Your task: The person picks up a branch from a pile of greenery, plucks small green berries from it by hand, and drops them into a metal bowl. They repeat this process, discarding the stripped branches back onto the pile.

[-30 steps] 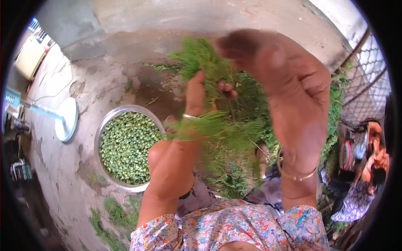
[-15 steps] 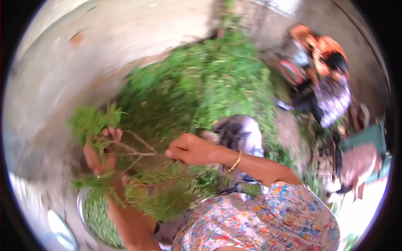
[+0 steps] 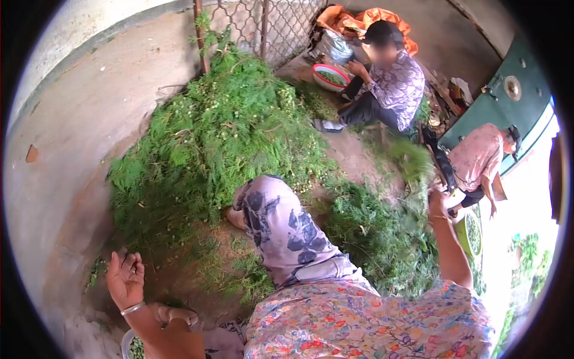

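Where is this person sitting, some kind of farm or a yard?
Probably a household yard or small work court rather than an open field: a plain wall runs along one side, a green metal door stands at the far right, and a big heap of leafy branches lies on bare ground.

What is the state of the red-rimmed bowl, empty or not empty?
Not empty: the red-rimmed bowl holds green pieces; their depth I cannot tell.
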Available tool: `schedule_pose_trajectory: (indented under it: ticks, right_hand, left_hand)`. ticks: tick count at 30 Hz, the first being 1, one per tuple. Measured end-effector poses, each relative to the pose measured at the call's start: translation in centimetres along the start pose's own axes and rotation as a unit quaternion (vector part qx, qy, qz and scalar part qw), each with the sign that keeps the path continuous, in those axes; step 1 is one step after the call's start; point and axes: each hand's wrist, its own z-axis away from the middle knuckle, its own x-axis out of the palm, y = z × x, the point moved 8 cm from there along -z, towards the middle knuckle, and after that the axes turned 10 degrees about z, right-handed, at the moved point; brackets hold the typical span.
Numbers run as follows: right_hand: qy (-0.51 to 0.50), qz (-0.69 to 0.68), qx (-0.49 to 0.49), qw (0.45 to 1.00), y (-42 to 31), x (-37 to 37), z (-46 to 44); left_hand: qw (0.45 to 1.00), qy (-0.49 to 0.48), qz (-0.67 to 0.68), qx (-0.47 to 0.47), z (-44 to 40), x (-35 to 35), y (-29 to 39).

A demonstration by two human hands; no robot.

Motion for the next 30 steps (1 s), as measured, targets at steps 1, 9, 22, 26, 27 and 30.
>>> schedule_pose_trajectory:
  ticks: [1, 9, 22, 26, 27, 30]
  right_hand:
    - [-0.006, 0.343, -0.014, 0.939, 8.8, -1.8, -2.7]
    - [-0.102, 0.142, 0.002, 0.985, -0.2, 1.0, 12.3]
    - [-0.328, -0.360, -0.331, 0.808, -54.6, -3.8, 25.5]
    - [-0.452, -0.411, -0.404, 0.681, -62.2, -3.1, 33.4]
    - [-0.485, -0.391, -0.431, 0.652, -63.5, -3.1, 35.7]
    - [-0.450, -0.260, -0.600, 0.609, -65.8, -3.6, 40.5]
  left_hand:
    - [1.000, -0.021, -0.001, -0.004, 0.2, 0.3, -0.1]
    - [0.999, 0.012, -0.030, 0.002, 1.0, -0.6, -0.1]
    - [0.976, 0.137, -0.129, 0.109, 1.5, -2.4, 0.1]
    - [0.956, 0.172, -0.226, 0.077, 0.1, -3.9, -0.2]
    - [0.943, 0.177, -0.277, 0.044, -0.4, -4.1, -0.3]
    - [0.915, 0.143, -0.377, -0.004, -2.6, -3.2, 0.4]
